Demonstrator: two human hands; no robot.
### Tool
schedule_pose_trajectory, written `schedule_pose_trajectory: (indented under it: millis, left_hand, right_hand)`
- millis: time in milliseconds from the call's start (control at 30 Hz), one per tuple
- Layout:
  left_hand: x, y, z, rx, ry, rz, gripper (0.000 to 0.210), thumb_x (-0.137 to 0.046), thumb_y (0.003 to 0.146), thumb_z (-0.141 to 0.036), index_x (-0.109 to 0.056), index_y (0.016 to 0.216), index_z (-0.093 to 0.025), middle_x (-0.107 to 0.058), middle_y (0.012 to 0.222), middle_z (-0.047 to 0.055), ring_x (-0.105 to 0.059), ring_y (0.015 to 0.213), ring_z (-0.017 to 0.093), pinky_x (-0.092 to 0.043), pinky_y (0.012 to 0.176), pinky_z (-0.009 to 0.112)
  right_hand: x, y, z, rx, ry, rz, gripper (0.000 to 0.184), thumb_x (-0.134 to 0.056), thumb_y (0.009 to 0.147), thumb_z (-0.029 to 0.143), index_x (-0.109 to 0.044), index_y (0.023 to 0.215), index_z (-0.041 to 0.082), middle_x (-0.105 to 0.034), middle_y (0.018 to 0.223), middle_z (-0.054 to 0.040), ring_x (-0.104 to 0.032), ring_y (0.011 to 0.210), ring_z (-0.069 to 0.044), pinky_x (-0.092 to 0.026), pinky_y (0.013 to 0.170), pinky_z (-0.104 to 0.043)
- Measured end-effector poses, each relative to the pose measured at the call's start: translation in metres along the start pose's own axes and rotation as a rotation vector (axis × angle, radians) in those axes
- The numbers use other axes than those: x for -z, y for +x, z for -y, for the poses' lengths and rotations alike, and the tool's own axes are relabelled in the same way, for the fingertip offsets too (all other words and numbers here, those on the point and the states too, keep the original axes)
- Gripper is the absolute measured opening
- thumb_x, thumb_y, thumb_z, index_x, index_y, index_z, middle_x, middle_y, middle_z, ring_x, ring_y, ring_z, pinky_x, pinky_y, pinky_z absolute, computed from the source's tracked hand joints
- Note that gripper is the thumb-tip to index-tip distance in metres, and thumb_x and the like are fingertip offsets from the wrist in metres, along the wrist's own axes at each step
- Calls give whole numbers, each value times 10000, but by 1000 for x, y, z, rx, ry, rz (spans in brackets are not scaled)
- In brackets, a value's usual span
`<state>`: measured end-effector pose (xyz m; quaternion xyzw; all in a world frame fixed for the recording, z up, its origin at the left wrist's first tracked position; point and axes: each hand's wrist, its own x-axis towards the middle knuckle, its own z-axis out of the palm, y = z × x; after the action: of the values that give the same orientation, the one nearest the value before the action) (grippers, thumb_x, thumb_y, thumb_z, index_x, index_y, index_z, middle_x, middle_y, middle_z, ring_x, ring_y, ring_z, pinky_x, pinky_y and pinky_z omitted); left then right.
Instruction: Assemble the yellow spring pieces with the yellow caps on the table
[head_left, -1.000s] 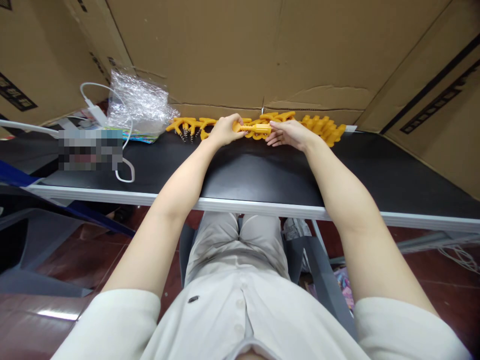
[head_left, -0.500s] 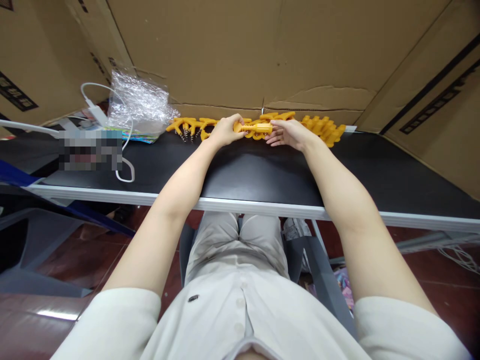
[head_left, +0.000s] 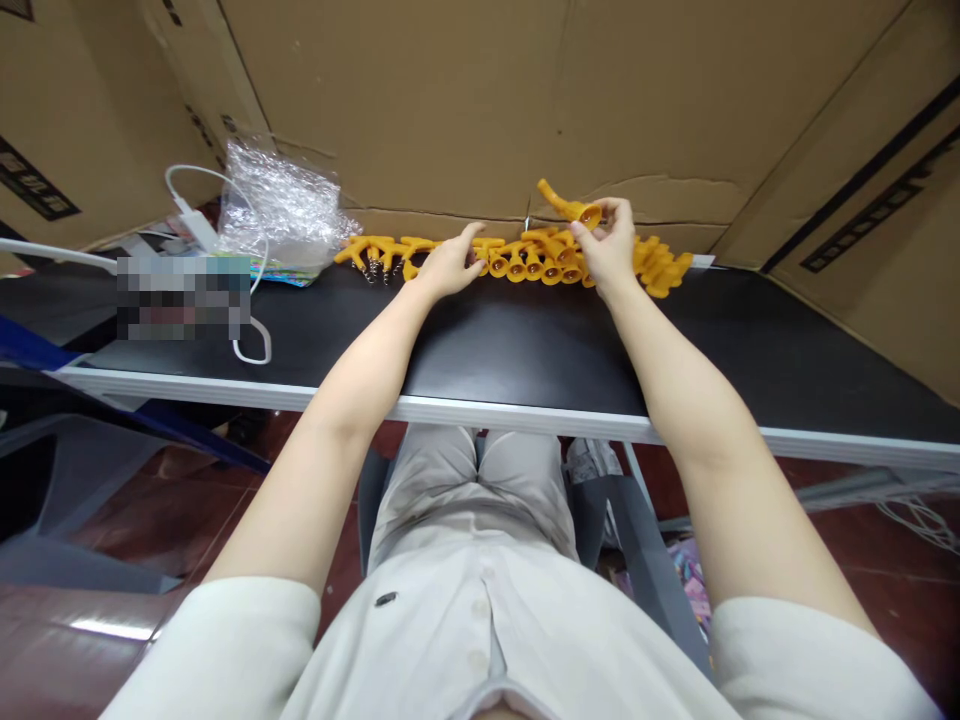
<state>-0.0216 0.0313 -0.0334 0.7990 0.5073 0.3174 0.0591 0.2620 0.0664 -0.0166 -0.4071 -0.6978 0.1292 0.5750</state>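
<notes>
My right hand (head_left: 611, 248) is closed on a yellow corkscrew (head_left: 576, 211), raised above a row of similar pieces. Its flared, cup-like end lies against my fingers and its handle points up to the left. My left hand (head_left: 450, 264) rests by the row with thumb and fingers apart, holding nothing. Between the hands several yellow bell-shaped corkscrew pieces (head_left: 533, 268) stand with round mouths facing me. Left of my left hand lie yellow T-handles (head_left: 375, 247), some with metal spirals (head_left: 370, 270) showing. More yellow pieces (head_left: 664, 264) are bunched beyond my right hand.
The black tabletop (head_left: 517, 345) ends in a pale metal edge (head_left: 517, 410) before my lap. Cardboard (head_left: 450, 100) walls off the back and sides. To the left lie a clear plastic bag (head_left: 277, 205) and a white cable (head_left: 259, 345). A pixelated patch hides something there.
My left hand has let go of the yellow corkscrew and opened. My right hand has lifted it up and to the right, tilting it, which uncovers the bell-shaped pieces in the row.
</notes>
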Motion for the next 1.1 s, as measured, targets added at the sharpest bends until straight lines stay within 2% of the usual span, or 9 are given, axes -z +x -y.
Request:
schedule_pose_trajectory:
  millis: [133, 233, 300, 467, 567, 700, 800, 900, 1100]
  left_hand:
    - [2, -4, -12, 27, 62, 30, 637, -602, 1024, -193, -508, 1654, -174, -814, 1217, 140, -757, 1193, 308, -546, 1162, 449]
    - [4, -7, -18, 44, 93, 44, 620, -591, 1030, -192, -518, 1644, -170, -821, 1214, 140, -758, 1183, 302, -557, 1141, 440]
    - [5, -7, -20, 50, 106, 57, 612, -590, 1033, -192, -523, 1640, -161, -824, 1218, 144, -760, 1172, 303, -563, 1130, 442]
    - [5, -8, -20, 50, 106, 73, 552, -605, 1039, -197, -579, 1589, -156, -825, 1216, 140, -762, 1169, 306, -565, 1126, 442]
    - [5, -7, -20, 50, 103, 75, 522, -610, 1040, -195, -607, 1562, -166, -827, 1203, 126, -764, 1165, 298, -562, 1130, 433]
    - [5, -8, -20, 59, 111, 81, 523, -606, 1046, -196, -605, 1567, -149, -825, 1203, 133, -764, 1161, 303, -558, 1130, 438]
    - [5, -7, -20, 53, 124, 86, 525, -602, 1050, -197, -603, 1570, -122, -823, 1208, 147, -765, 1152, 304, -566, 1112, 425]
    - [5, -7, -18, 41, 121, 81, 514, -605, 1044, -201, -616, 1555, -146, -827, 1194, 129, -768, 1137, 297, -572, 1107, 422]
    - [3, -5, -14, 27, 122, 71, 484, -603, 1035, -211, -636, 1515, -171, -834, 1159, 110, -769, 1127, 295, -576, 1112, 426]
  right_hand:
    - [-1, -15, -1, 45, -389, 121, 452, -643, 1048, 475, -635, 1438, 247, -656, 1568, -185, -612, 1511, -348, -487, 1288, -638]
    - [-5, -22, -4, 112, -584, 254, 536, -534, 1046, 261, -574, 1575, 190, -571, 1691, -172, -518, 1613, -288, -420, 1350, -534]
    - [-9, -25, -4, 115, -686, 305, 604, -477, 1028, 173, -530, 1629, 170, -546, 1723, -155, -506, 1625, -262, -368, 1372, -501]
    - [-19, -32, 4, 77, -892, 353, 583, -428, 1042, 155, -565, 1609, 153, -603, 1659, -204, -578, 1534, -350, -211, 1378, -688]
    - [-24, -35, 8, 79, -913, 368, 625, -421, 1038, 172, -520, 1654, 129, -560, 1688, -246, -527, 1570, -391, -164, 1357, -762]
    - [-26, -38, 12, 42, -950, 419, 682, -451, 1055, 256, -432, 1723, 118, -462, 1756, -262, -402, 1659, -416, -128, 1345, -806]
    - [-23, -38, 17, -16, -955, 458, 704, -444, 1080, 335, -404, 1753, 133, -384, 1811, -241, -310, 1709, -428, -101, 1344, -825]
    - [-17, -34, 21, -51, -938, 462, 729, -391, 1106, 400, -350, 1795, 165, -298, 1860, -213, -257, 1728, -444, -109, 1325, -853]
    - [18, -18, 19, -192, -1003, 273, 676, -321, 1123, 274, -328, 1793, 182, -270, 1866, -214, -275, 1714, -411, -278, 1277, -817]
